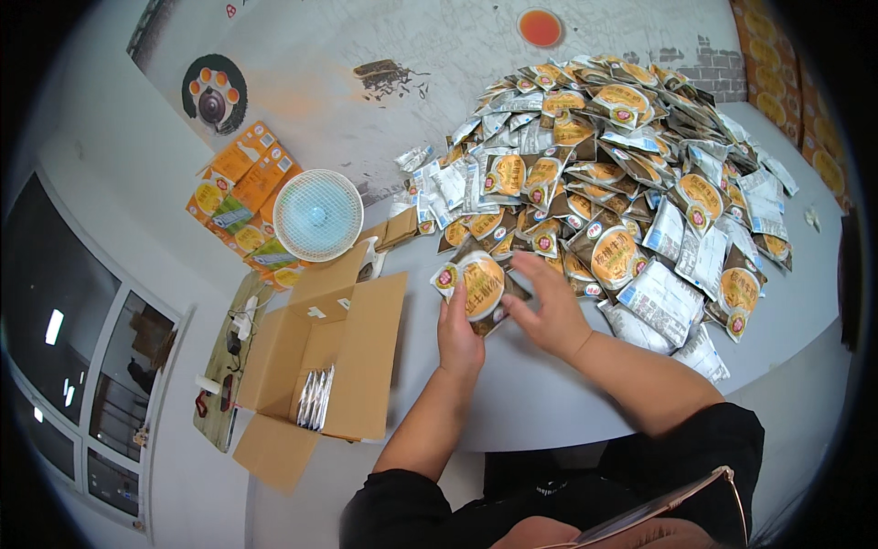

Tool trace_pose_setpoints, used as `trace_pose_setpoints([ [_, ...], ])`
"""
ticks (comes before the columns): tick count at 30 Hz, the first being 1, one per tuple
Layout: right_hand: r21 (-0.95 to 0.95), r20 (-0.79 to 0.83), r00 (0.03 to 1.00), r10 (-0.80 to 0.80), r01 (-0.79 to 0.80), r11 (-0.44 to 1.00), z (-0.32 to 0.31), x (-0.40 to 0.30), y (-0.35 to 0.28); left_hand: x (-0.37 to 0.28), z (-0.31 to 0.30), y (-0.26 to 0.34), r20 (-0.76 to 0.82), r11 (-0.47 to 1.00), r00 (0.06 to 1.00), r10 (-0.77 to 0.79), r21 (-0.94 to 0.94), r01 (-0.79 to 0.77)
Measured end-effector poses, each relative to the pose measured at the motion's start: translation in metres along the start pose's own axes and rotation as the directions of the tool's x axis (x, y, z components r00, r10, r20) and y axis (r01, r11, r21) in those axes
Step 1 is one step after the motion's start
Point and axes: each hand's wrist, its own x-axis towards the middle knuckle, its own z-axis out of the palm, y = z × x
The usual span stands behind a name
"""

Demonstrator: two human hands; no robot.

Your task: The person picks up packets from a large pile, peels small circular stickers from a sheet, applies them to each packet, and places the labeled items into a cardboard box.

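My left hand (461, 340) grips a brown pouch (483, 285) with an orange round print and writing, held above the grey table (528, 405). Beside that pouch, slightly blurred, is my right hand (549, 309), its fingers spread. The right thumb overlaps the pouch's edge; whether it touches is hard to tell. A large heap of similar pouches (614, 257) covers the table ahead and to the right, some showing silver-white backs (662, 302). To the left stands an open cardboard box (360, 364), with several pouches (316, 398) on edge inside.
A fan with a white grille (319, 215) stands beyond the box, by stacked orange printed cartons (240, 199). Left of the box, a wooden surface (218, 384) holds a power strip (243, 316) and cables. More printed cartons (772, 75) line the far right.
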Motion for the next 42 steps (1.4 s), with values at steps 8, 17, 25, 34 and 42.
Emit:
trace_pose_setpoints([
  [8, 0.117, 0.375, 0.762, 0.529, -0.605, 0.788, 0.015, -0.014, 0.015, -0.009, -0.035, -0.026, 0.127, 0.981, 0.976, -0.179, 0.095, 0.168],
  [17, 0.032, 0.362, 0.889, 0.281, -0.313, 0.949, 0.009, -0.023, 0.009, 0.001, -0.036, -0.016, 0.151, 0.931, 0.948, -0.28, 0.283, 0.23],
  [25, 0.111, 0.372, 0.807, 0.459, -0.529, 0.841, 0.013, -0.02, 0.009, -0.013, -0.029, -0.034, -0.018, 0.913, 0.997, -0.069, 0.402, 0.07],
  [34, 0.279, 0.509, 0.626, 0.59, -0.769, 0.575, 0.012, -0.027, 0.013, -0.034, -0.011, -0.015, 0.216, 0.55, 0.95, 0.226, 0.777, -0.308],
  [42, 0.5, 0.506, 0.428, 0.749, -0.853, 0.149, 0.022, -0.021, 0.014, -0.025, -0.017, -0.022, 0.109, 0.608, 0.982, 0.151, 0.774, -0.179],
])
